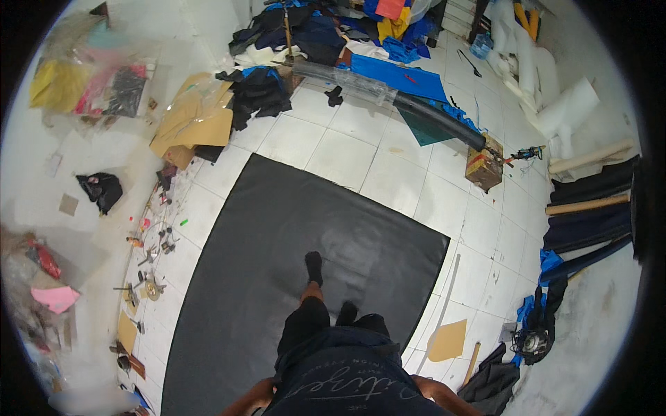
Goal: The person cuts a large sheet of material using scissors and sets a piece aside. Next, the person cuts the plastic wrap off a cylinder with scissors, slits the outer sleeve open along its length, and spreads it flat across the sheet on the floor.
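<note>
I stand on a large black sheet (236, 277) spread over the tiled floor, one dark-socked foot ahead of the other. At the lower edge, my left hand (262, 390) rests by my left hip, against my dark clothing. My right hand (424, 385) is at the other hip in much the same way. The fingers of both hands are hidden, so whether they hold anything does not show. The sheet lies mostly flat, with a faint crease near my front foot.
Ahead, a long dark roll (437, 118), partly wrapped in clear plastic, ends at a cardboard box (483, 170). Dark cloth (277, 35) is heaped behind it. Small tools and metal parts (152, 288) line the left wall. A long pale strip (447, 298) and a tan piece (447, 340) lie right.
</note>
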### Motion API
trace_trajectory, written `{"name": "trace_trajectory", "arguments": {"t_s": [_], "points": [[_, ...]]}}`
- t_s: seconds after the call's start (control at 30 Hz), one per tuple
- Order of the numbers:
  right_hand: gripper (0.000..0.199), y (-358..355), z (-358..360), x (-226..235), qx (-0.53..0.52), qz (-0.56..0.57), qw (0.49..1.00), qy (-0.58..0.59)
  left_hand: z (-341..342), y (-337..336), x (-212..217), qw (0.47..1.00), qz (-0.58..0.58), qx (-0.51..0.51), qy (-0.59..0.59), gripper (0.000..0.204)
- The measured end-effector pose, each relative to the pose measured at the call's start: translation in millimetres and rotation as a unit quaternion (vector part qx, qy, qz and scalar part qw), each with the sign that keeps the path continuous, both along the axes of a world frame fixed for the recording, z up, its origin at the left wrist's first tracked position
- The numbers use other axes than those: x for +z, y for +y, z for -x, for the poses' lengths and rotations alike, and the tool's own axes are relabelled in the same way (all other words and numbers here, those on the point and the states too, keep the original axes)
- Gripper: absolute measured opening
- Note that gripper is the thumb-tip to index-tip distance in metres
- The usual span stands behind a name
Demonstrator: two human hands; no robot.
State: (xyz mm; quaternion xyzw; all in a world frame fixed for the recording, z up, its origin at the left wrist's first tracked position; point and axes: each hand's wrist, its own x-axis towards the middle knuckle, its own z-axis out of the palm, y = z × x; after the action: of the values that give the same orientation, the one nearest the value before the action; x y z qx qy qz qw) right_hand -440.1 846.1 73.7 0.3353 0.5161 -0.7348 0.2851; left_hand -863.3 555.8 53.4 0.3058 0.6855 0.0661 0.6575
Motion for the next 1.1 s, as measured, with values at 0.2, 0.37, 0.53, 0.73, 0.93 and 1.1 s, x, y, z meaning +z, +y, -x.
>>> {"name": "trace_trajectory", "arguments": {"t_s": [0.2, 0.37, 0.53, 0.73, 0.93, 1.1], "points": [[0.041, -17, 27, -37, -0.043, 0.013, 0.995, -0.092, 97, 52, -42, 0.992, 0.098, -0.081, -0.012, 0.033], [0.044, -6, 93, 21, -0.195, 0.026, 0.98, -0.029, 166, 170, 27, 0.975, 0.212, -0.055, -0.027, 0.033], [0.041, -24, 107, 18, -0.326, 0.152, 0.929, -0.087, 215, 191, 41, 0.977, 0.166, 0.064, -0.12, 0.038], [0.016, -42, 90, 8, -0.464, 0.262, 0.843, -0.075, 225, 276, 83, 0.972, 0.2, -0.038, -0.119, 0.05], [0.006, 31, 90, 67, -0.362, 0.223, 0.905, 0.015, 249, 245, 41, 0.951, 0.174, -0.205, -0.152, 0.05], [0.033, 8, 40, -10, -0.397, 0.289, 0.871, 0.008, 178, 334, 74, 0.927, 0.208, -0.282, -0.134, 0.049]]}}
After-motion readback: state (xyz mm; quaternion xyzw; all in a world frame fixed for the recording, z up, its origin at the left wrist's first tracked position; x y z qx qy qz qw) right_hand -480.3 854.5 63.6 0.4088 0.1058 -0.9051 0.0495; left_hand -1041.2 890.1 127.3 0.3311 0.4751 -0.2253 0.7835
